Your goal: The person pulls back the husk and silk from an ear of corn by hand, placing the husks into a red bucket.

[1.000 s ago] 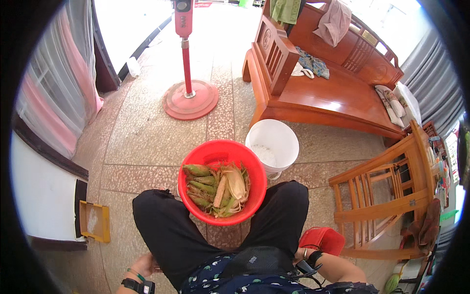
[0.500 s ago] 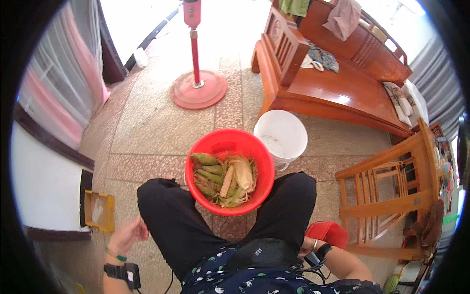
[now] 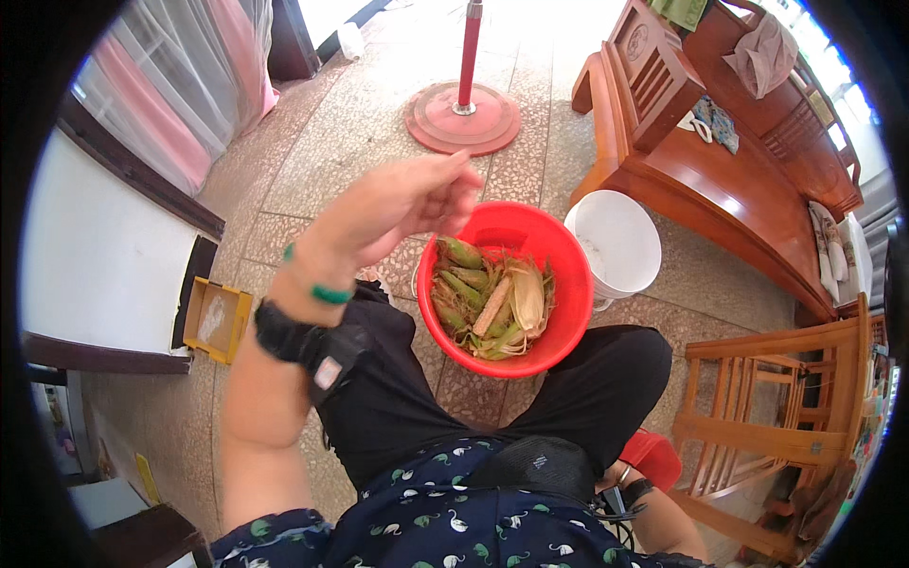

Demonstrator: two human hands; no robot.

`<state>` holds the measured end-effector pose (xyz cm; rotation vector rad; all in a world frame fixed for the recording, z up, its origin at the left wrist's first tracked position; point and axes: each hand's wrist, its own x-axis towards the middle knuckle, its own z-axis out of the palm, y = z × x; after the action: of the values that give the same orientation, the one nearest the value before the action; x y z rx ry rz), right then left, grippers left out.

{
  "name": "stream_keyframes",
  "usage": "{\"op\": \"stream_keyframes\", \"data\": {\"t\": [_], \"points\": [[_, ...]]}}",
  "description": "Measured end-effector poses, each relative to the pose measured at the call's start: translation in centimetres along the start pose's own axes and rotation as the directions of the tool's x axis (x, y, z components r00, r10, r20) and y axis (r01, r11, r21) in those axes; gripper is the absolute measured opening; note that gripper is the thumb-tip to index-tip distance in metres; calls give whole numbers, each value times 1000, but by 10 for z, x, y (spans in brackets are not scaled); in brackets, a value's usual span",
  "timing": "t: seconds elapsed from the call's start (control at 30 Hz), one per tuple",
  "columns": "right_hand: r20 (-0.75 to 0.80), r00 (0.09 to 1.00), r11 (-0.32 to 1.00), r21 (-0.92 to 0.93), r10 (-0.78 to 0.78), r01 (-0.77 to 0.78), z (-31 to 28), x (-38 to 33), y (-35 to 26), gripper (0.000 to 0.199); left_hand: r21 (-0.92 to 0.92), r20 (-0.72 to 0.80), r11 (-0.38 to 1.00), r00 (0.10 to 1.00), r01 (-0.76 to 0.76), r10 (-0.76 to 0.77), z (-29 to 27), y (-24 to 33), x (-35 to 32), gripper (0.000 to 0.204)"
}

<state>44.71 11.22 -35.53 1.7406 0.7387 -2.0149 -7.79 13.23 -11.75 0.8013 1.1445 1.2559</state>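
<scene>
A red plastic basin sits on the floor between my knees, holding several corn cobs in green and pale husks. My left hand is raised over the basin's left rim, fingers loosely curled and apart, with nothing visible in it. On that arm are a black watch and a green bead bracelet. My right hand is low at my right side, by a red stool; only its wrist shows, and the hand itself is hidden.
A white bucket stands just right of the basin. A wooden bench lies beyond it, a wooden chair at right. A red fan base stands ahead. A yellow box lies at left.
My left hand has risen from low beside my left thigh up to the basin's left rim. The view has tipped closer over the basin.
</scene>
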Motion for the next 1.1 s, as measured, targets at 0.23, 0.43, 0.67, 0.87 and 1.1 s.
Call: {"op": "stream_keyframes", "data": {"t": [0.23,0.43,0.67,0.87,1.1], "points": [[-70,991,989,-107,-113,105,-6,-10,14,26,-220,-58,973,994,73,-88,-19,-61,57,21],[-47,994,986,130,-95,100,-16,-134,-74,25,-289,-184,950,968,115,-173,-53,-98,66,20],[25,700,570,-561,-713,600,86,-263,-261,35,-245,-140,970,989,9,-44,-44,-94,75,19],[355,673,218,-761,-649,611,167,-137,-364,31,-299,-173,954,984,-9,-46,-53,-93,75,19],[458,770,-375,-876,-444,305,193,94,-356,35,-330,-189,944,981,-18,-47,-61,-85,73,20]]}}
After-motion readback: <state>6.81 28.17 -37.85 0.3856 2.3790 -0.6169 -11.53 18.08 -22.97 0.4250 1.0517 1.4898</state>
